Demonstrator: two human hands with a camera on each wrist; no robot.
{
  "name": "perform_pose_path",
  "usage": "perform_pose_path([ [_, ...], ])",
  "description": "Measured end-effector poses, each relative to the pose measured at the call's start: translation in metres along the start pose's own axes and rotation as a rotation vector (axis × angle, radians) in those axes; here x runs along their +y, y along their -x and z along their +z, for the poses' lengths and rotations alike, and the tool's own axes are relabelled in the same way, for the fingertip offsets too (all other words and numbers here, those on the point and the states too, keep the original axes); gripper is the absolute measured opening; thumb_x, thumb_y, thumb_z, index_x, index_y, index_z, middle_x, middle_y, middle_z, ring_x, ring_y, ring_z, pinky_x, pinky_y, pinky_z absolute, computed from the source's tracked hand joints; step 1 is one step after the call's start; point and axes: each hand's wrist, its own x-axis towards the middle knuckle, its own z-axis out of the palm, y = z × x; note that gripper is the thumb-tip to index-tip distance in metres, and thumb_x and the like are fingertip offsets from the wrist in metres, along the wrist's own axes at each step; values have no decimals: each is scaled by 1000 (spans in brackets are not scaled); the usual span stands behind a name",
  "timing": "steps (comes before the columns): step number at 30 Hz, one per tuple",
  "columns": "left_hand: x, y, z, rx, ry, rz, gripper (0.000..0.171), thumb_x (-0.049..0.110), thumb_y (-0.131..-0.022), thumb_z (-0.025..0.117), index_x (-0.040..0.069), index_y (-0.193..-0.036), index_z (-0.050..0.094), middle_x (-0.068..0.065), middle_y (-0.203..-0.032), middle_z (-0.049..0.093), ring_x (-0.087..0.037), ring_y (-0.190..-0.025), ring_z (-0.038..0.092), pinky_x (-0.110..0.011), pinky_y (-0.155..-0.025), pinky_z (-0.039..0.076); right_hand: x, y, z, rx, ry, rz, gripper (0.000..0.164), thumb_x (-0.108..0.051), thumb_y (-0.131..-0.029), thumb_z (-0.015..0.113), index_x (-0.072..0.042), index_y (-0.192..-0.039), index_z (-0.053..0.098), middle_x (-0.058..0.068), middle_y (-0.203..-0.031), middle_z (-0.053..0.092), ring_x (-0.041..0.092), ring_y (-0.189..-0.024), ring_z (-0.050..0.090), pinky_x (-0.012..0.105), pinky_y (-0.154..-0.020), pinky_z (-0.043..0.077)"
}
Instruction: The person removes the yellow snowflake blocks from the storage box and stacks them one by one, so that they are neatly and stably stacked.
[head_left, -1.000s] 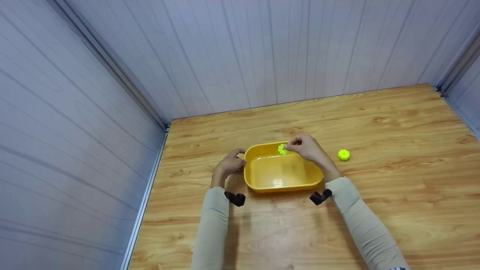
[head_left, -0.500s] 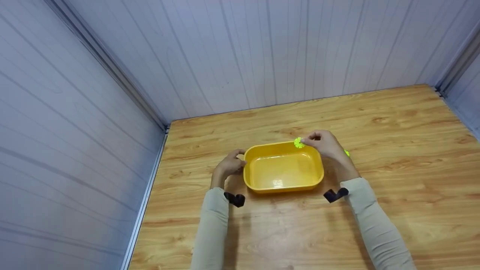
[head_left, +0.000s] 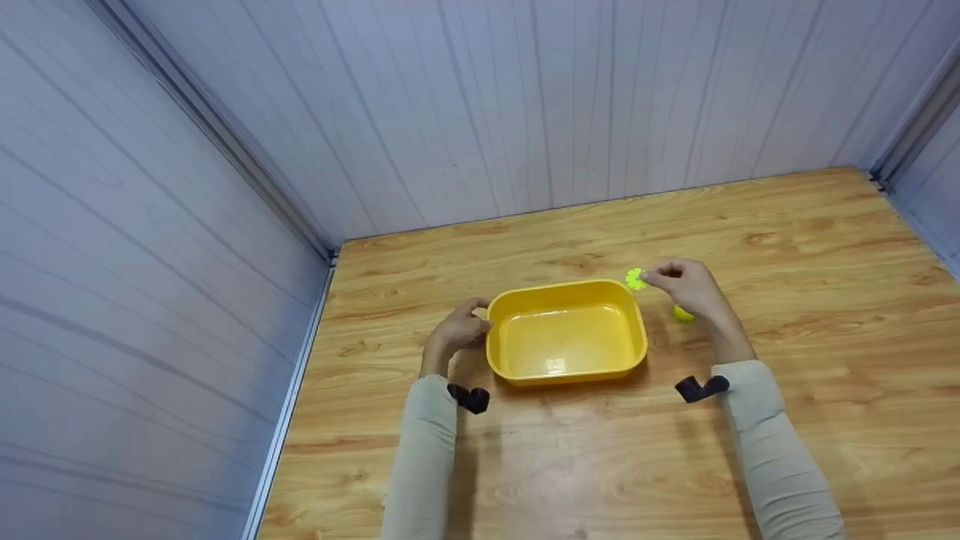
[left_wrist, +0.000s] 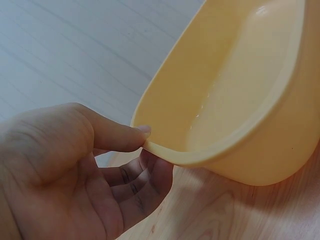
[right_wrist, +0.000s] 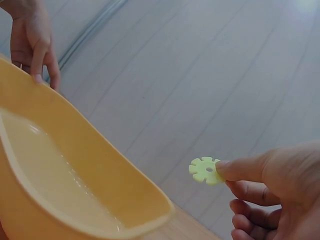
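Note:
A yellow plastic basin (head_left: 566, 337) sits on the wooden table, its inside bare. My left hand (head_left: 459, 328) pinches its left rim; in the left wrist view the thumb (left_wrist: 120, 136) lies over the rim and the fingers curl beneath. Just past the basin's far right corner, my right hand (head_left: 688, 285) holds a notched yellow-green plastic disc (head_left: 635, 279) by its edge, between thumb and fingertip. The right wrist view shows the disc (right_wrist: 204, 171) with slots round its edge and a small central hole. Below that hand lies another yellow-green piece (head_left: 682, 314), partly covered by it.
The wooden table (head_left: 570, 465) meets a pale panelled wall (head_left: 495, 105) at the back, and another such wall (head_left: 150, 300) stands along the left. Black wrist mounts (head_left: 701, 388) stick out from both sleeves.
My right hand has carried the disc rightward from over the basin to beyond its far right corner, partly covering the piece on the table. The left hand and the basin have stayed put.

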Motion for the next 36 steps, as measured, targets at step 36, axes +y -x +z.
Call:
perform_pose_path([
  [36,3,0,0,11,-6,-35,39,8,-94,52,14,-132,49,-6,-88,52,-18,-78,52,-45,-91,49,75,4,-38,-33,59,245,57,-45,-93,55,4,-123,56,7,-102,54,17,-80,45,29,-69,41],
])
